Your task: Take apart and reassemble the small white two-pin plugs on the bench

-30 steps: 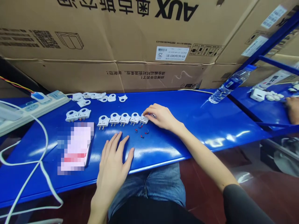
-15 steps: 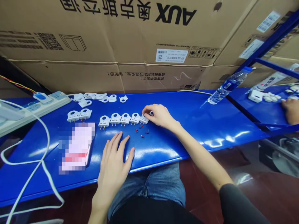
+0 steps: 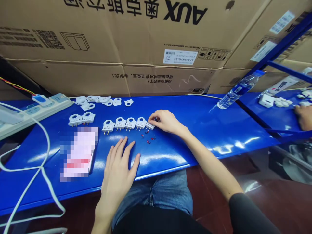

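Observation:
My right hand point(image 3: 163, 121) has its fingers closed on a white two-pin plug point(image 3: 149, 126) at the right end of a row. The fingers hide that plug's ring-shaped top. To its left in the row stand several like plugs point(image 3: 131, 123), pins toward me. Just below the row lie several tiny red-and-black parts point(image 3: 148, 142), too small to name. My left hand point(image 3: 120, 162) rests with fingers spread on the blue table point(image 3: 175, 146), holding nothing, nearest to the plug at the row's left end point(image 3: 108, 126).
Two more plugs point(image 3: 88, 117) and several white ring-topped covers point(image 3: 117, 101) lie at the left. A power strip point(image 3: 56, 100), white cables point(image 3: 46, 143) and a blurred pink item point(image 3: 81, 149) sit there too. A water bottle point(image 3: 240, 90) stands right; another person's hand point(image 3: 304, 115) is beyond.
My right hand has shifted very slightly down, covering the end plug's ring more. The left hand stays in place. The view has moved a little.

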Available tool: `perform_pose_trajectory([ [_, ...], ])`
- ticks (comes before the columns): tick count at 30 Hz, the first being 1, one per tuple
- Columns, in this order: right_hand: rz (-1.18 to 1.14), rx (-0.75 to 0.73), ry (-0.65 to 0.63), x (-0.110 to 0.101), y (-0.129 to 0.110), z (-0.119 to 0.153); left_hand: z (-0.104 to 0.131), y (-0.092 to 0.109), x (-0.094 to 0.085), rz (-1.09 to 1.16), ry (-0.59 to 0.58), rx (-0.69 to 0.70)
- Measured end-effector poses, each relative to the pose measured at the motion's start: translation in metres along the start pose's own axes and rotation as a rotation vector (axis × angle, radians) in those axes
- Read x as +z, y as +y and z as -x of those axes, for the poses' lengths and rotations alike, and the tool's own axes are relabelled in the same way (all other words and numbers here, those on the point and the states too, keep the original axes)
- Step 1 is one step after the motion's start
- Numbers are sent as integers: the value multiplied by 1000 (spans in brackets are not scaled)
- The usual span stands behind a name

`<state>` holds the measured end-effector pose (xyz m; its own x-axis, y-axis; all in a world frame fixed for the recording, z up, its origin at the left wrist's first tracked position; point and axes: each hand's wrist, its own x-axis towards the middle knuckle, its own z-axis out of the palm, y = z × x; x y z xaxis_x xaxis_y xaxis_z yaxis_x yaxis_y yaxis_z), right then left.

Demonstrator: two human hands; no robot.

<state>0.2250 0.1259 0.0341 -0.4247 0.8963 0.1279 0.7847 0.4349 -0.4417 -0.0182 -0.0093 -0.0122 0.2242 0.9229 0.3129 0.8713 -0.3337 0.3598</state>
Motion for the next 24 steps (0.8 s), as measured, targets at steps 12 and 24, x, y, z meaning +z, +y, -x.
perform_pose_trajectory([
  [12,45,-2,58,-1,-6,5,0,0,0,-3,10,2],
  [24,113,-60,-45,-3,-8,13,-1,1,1,-22,9,16],
])
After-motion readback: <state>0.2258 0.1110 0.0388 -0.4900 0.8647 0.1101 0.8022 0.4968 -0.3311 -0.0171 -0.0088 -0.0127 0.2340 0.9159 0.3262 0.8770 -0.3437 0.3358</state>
